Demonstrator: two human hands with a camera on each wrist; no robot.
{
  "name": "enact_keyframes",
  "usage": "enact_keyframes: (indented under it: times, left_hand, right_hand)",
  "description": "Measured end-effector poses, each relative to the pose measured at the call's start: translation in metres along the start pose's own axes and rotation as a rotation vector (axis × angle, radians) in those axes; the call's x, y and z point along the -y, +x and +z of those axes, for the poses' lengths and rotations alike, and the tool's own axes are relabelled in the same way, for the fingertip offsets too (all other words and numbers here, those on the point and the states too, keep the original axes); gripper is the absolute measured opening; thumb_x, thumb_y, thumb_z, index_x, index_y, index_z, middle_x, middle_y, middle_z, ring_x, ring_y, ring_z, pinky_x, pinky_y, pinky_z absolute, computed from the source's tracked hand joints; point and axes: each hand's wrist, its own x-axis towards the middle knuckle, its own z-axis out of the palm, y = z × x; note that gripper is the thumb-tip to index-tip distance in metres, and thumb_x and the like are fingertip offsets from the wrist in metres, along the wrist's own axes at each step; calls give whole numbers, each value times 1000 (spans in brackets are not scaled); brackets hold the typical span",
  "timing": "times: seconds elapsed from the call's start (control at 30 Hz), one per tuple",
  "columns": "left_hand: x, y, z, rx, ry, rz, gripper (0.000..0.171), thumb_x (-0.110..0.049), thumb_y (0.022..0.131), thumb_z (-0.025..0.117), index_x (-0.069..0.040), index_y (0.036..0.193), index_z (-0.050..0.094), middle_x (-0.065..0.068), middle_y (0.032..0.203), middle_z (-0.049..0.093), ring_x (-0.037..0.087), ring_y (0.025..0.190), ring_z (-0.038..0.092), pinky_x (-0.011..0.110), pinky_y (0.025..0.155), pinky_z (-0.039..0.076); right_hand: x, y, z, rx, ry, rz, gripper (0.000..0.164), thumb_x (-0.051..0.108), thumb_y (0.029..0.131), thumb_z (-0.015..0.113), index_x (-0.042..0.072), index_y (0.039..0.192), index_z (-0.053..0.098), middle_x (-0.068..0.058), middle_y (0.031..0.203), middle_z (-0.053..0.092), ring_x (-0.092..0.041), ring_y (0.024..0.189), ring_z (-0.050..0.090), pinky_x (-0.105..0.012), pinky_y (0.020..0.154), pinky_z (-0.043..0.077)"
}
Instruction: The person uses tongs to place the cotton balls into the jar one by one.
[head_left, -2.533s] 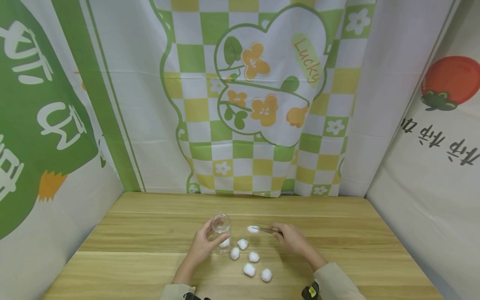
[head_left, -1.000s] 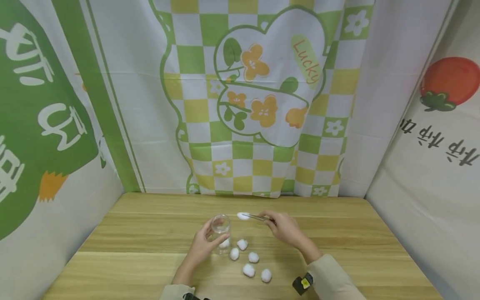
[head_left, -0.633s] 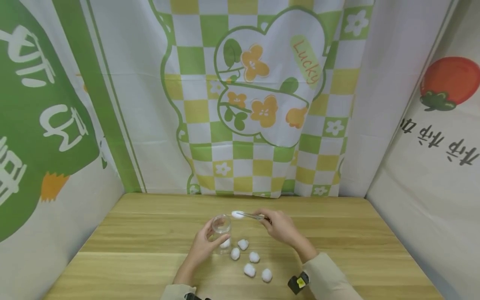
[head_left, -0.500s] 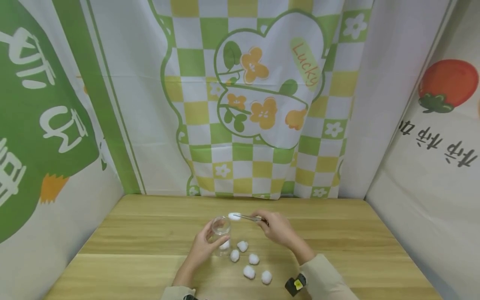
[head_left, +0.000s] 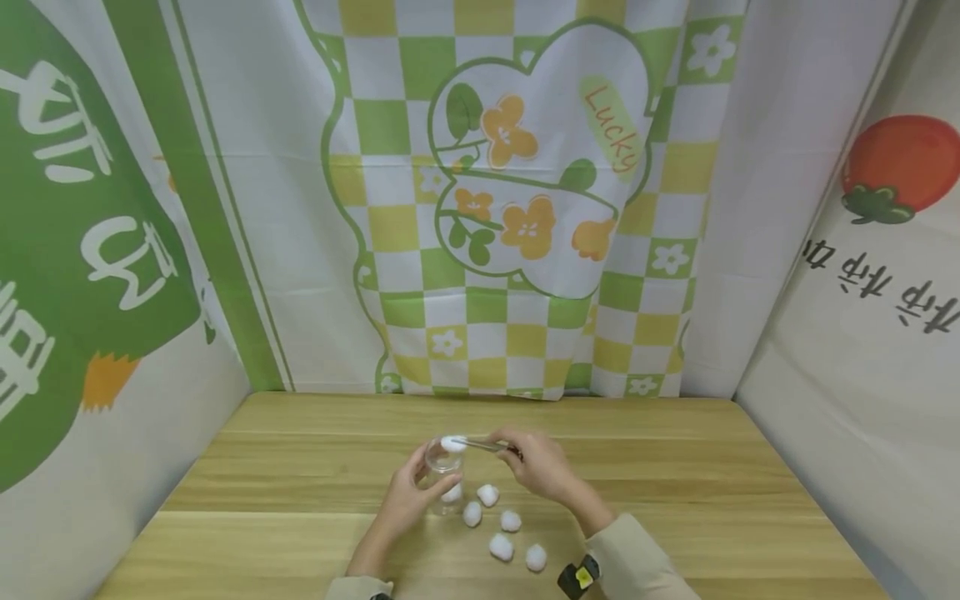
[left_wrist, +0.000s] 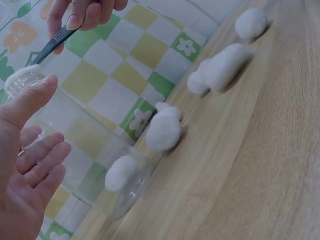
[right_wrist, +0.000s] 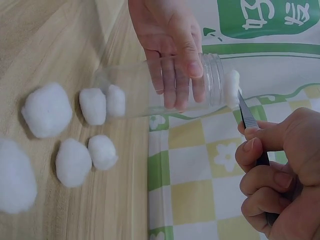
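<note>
My left hand point(head_left: 407, 502) holds a clear jar point(right_wrist: 135, 90) upright on the table, thumb on the near side and fingers behind. One cotton ball point(left_wrist: 121, 173) lies at the bottom of the jar. My right hand point(head_left: 536, 462) pinches dark metal tweezers point(right_wrist: 248, 117) between thumb and fingers. The tweezer tips grip another cotton ball point(right_wrist: 232, 89), which is right at the jar's mouth, overlapping the rim in the head view. Several loose cotton balls point(head_left: 501, 547) lie on the table to the right of the jar.
The wooden table point(head_left: 300, 467) runs back to a green and yellow checked cloth point(head_left: 487, 333). Printed cloths hang at the left and right sides. The nearest loose cotton ball point(head_left: 487, 495) lies close beside the jar.
My right hand has moved the tweezers and their cotton ball first away from me, then left to the jar's mouth. The left hand and jar have stayed in place.
</note>
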Motion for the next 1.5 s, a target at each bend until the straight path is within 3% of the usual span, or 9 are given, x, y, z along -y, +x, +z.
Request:
enact_keyframes:
  times: [0.23, 0.5, 0.8, 1.1, 1.5]
  left_hand:
    - [0, 0, 0, -4, -4, -8, 75, -25, 83, 74, -3, 145, 38, 20, 144, 50, 42, 136, 46, 59, 116, 33]
    - [-1, 1, 0, -5, -4, 27, 73, -23, 84, 73, -1, 144, 38, 22, 144, 49, 42, 135, 47, 57, 116, 34]
    - [-1, 1, 2, 6, -12, 14, 75, -24, 85, 73, -1, 146, 35, 23, 146, 47, 46, 136, 44, 60, 114, 33]
    - [-1, 0, 1, -1, -27, 5, 72, -24, 85, 72, -4, 145, 37, 22, 145, 48, 46, 137, 42, 62, 115, 31]
    - [-1, -1, 0, 16, -14, 27, 76, -24, 86, 71, 0, 146, 33, 23, 148, 44, 47, 138, 39, 62, 115, 30]
  right_hand:
    - [3, 1, 3, 19, -21, 13, 21, 11, 94, 59, 16, 112, 67, 2, 65, 59, 0, 51, 36, -14, 44, 28]
    - [5, 2, 3, 26, -18, 20, 21, 11, 94, 58, 16, 113, 67, -1, 67, 62, 0, 51, 37, -14, 44, 27]
    - [3, 1, 6, 46, -22, -24, 22, 10, 95, 57, 13, 115, 66, -2, 65, 60, 1, 50, 35, -13, 43, 25]
    - [2, 2, 7, 81, 7, -31, 24, 10, 96, 56, 8, 118, 63, -8, 77, 68, 0, 59, 44, -14, 47, 34]
    - [-3, -6, -1, 98, 35, -10, 27, 8, 95, 57, 6, 121, 62, -9, 88, 71, -4, 66, 55, -15, 55, 43]
